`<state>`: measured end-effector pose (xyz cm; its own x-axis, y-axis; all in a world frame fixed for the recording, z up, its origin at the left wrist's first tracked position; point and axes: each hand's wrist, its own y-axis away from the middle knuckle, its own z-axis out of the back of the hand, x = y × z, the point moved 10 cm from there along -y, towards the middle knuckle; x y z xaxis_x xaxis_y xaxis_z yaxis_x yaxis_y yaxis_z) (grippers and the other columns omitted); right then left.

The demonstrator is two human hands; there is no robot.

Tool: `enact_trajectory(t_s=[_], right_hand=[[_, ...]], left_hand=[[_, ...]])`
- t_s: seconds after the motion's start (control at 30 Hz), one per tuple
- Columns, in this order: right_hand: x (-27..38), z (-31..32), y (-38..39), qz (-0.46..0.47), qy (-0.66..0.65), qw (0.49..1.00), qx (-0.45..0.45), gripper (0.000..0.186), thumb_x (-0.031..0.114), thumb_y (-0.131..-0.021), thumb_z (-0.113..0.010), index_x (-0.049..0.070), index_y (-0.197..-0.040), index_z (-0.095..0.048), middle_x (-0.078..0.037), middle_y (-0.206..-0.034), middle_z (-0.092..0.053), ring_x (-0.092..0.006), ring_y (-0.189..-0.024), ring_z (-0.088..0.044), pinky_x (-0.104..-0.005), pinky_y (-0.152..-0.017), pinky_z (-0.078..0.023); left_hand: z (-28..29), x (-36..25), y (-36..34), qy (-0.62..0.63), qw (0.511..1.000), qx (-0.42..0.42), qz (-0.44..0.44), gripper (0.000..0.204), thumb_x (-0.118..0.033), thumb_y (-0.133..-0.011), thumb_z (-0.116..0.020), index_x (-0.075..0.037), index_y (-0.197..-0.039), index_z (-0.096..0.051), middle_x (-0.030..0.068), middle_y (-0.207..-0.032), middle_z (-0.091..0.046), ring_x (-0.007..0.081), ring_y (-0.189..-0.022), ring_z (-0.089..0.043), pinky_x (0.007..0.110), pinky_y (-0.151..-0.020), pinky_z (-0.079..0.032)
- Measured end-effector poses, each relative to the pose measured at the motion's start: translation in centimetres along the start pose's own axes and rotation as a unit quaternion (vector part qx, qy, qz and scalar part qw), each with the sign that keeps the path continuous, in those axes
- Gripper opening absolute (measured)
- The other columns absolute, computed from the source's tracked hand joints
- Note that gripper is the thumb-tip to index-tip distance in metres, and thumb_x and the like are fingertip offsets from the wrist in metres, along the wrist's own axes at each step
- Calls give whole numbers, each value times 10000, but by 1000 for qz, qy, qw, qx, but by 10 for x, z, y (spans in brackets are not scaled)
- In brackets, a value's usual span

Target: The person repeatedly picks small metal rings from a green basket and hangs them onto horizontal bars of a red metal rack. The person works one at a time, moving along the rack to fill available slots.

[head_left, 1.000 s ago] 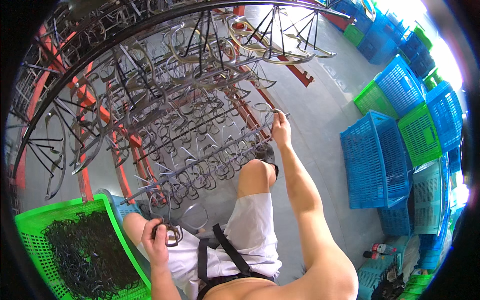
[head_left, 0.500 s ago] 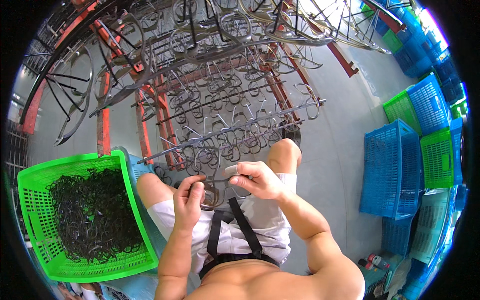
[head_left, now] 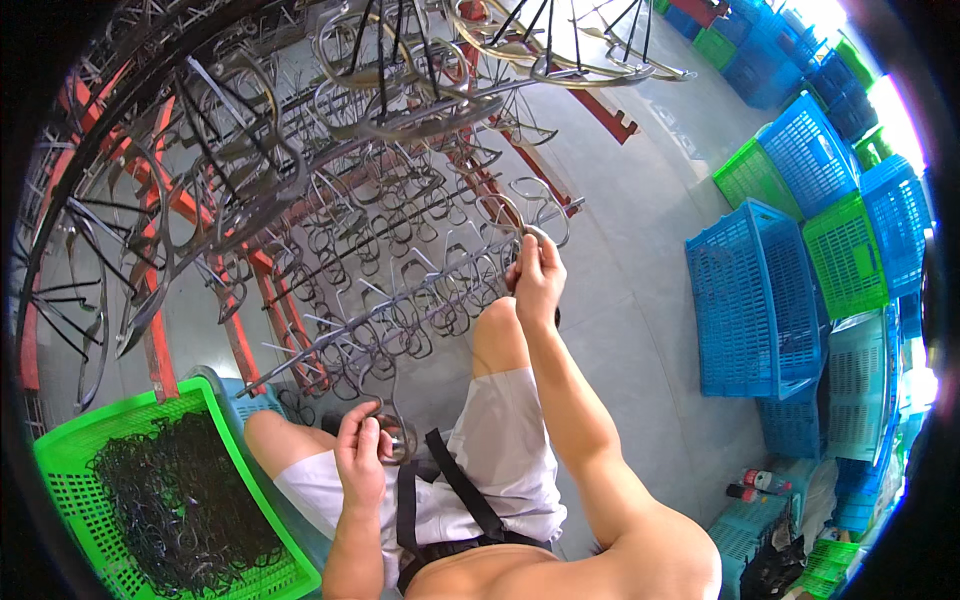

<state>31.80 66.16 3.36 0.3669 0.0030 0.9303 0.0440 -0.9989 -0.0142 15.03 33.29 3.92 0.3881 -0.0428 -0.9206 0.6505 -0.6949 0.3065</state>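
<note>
My left hand (head_left: pixel 360 455) is closed low over my lap, gripping a few shiny, dark grey looped frames (head_left: pixel 403 440) shaped like eyeglass fronts. My right arm reaches forward past my knee. Fingers pinched, my right hand (head_left: pixel 538 280) is at the right end of a grey hanging rod (head_left: pixel 440 277), on a thin looped frame (head_left: pixel 517 213); its lower part is hidden by the fingers. Along that rod, several similar grey frames (head_left: pixel 412 335) hang from short prongs.
A green basket (head_left: pixel 65 450) of tangled black loops (head_left: pixel 185 500) stands at my left. Red rack posts (head_left: pixel 158 330) carry more rods of hanging frames ahead and overhead. Blue crates (head_left: pixel 735 310) and green crates (head_left: pixel 845 250) line the right side. Small bottles (head_left: pixel 765 482) lie at lower right.
My right hand has moved from beside my left hand, over my lap, forward to the rod's right end. My left hand stays low with its frames. The view has shifted to the right.
</note>
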Motion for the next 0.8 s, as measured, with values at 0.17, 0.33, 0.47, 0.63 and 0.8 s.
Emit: enact_trajectory(t_s=[0.17,0.33,0.47,0.63,0.8], right_hand=[[-43,7,-32,-20,37,998,-45,151,182,-974,-506,58,-1027,-575,35,-571,-433,-54,-426,-410,-221,-372,-346],[-53,2,-41,-37,-33,999,2,160,199,-975,-500,59,-997,-574,33,-584,-434,-55,-431,-381,-216,-360,-302],[-58,1,-41,-78,-68,995,4,152,184,-968,-494,70,-978,-594,47,-581,-423,-50,-427,-349,-215,-349,-266],[-60,1,-38,-79,-59,995,-10,153,177,-965,-497,77,-1003,-607,59,-576,-403,-41,-414,-331,-206,-346,-262],[-62,1,-35,-73,-59,995,-36,160,177,-967,-498,76,-1021,-609,64,-578,-394,-33,-416,-327,-197,-345,-257]], left_hand=[[-7,-2,1,-49,999,7,-13,194,-143,-949,-504,-78,-1114,-582,-32,-702,-533,45,-519,-457,179,-449,-343],[-15,3,-2,-28,999,37,-4,187,-153,-957,-500,-88,-1113,-581,-50,-660,-484,39,-503,-458,182,-421,-332],[-15,9,-5,-44,999,21,18,195,-159,-958,-498,-64,-1106,-582,-22,-673,-537,48,-495,-492,178,-467,-379],[-17,15,-7,-36,998,10,45,195,-153,-946,-509,-71,-1105,-587,-34,-675,-521,40,-521,-507,170,-479,-370],[-19,16,-8,-43,998,13,42,194,-158,-943,-512,-73,-1098,-592,-44,-680,-511,34,-522,-496,166,-486,-368]])
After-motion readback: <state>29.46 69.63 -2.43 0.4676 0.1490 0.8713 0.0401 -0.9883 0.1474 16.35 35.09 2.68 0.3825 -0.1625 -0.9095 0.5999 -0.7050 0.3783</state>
